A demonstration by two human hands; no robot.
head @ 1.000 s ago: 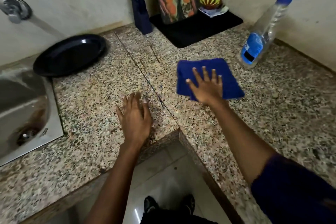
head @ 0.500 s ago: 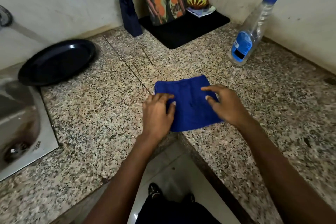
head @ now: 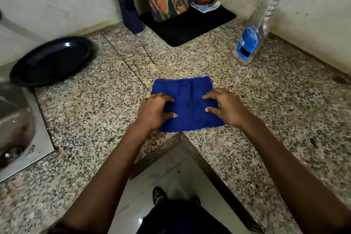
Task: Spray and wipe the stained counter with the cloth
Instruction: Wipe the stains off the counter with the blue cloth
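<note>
A second earlier only the right hand (head: pixel 227 109) had pressed the cloth (head: pixel 187 104) further out, while the left hand (head: pixel 154 113) lay flat on bare stone; now the cloth had been drawn in to the inner corner of the desk (head: pixel 95 112) and both hands sat on it, fingers curled, pinching its side edges. That looked like folding or gathering between wiping passes. The cloth was soft blue terry, roughly square; the desk speckled polished granite. Beyond the right hand stood the clear plastic spray bottle (head: pixel 252 38), well apart
</note>
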